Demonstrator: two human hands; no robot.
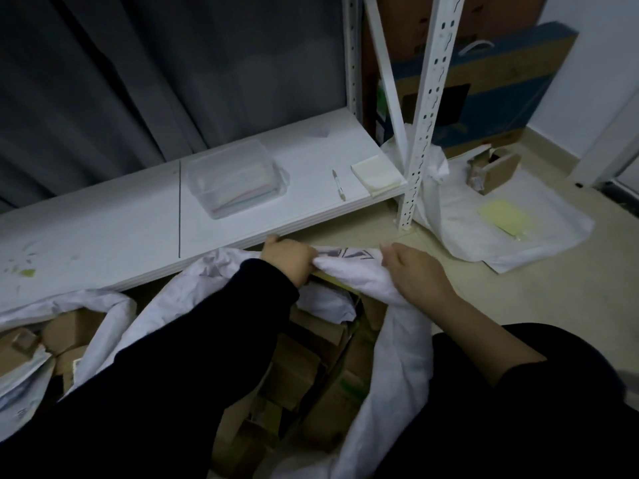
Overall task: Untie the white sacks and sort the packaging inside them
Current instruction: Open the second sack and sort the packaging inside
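1. Near centre, just in front of the shelf, the left hand and right hand clench the white sack by its rolled rim.
2. Best to spread the rim evenly, exposing the cardboard boxes.

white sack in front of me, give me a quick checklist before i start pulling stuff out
1. Sack untied: ok, its mouth is open.
2. Left hand grips the rim: ok.
3. Right hand grips the rim: ok.
4. Boxes in sight inside: ok.
5. A hand free to lift them: not ok, both hold the rim.
6. What lies under the top boxes: cannot tell.
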